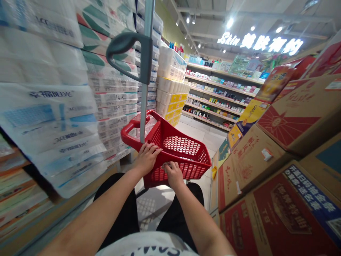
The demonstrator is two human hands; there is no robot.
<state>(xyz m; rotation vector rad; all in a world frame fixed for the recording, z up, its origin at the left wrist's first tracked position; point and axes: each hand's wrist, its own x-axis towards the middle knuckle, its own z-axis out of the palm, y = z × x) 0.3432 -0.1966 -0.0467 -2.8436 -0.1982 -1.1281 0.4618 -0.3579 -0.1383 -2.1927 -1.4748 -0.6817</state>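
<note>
Two bare hands meet on the near end of a red basket [186,151], just beyond the person's knees in black trousers [119,209]. The left hand [146,157] lies palm-down on the basket's rim beside the foot of the pole, its fingers stretched together across the edge rather than curled under it. The right hand [173,174] sits lower and a little to the right, closed in a fist on the near mesh wall, knuckles up. The two hands are close together but do not touch. The basket stands tilted in the narrow aisle on the pale tiled floor [198,133]. A silver pole [144,106] rises from its near end to a grey loop grip [128,53] above the hands, and neither hand is on that grip. Hard against the left side of the aisle runs a tall wall of wrapped paper packs [53,106] in white, blue and green, while on the right brown and red cardboard boxes [269,156] are piled just as close. Farther along on the left stands a stack of white and yellow packs [172,92], and beyond it long shelves [218,101] of small goods cross the end of the aisle. A lit white sign [261,42] hangs under the ceiling.
</note>
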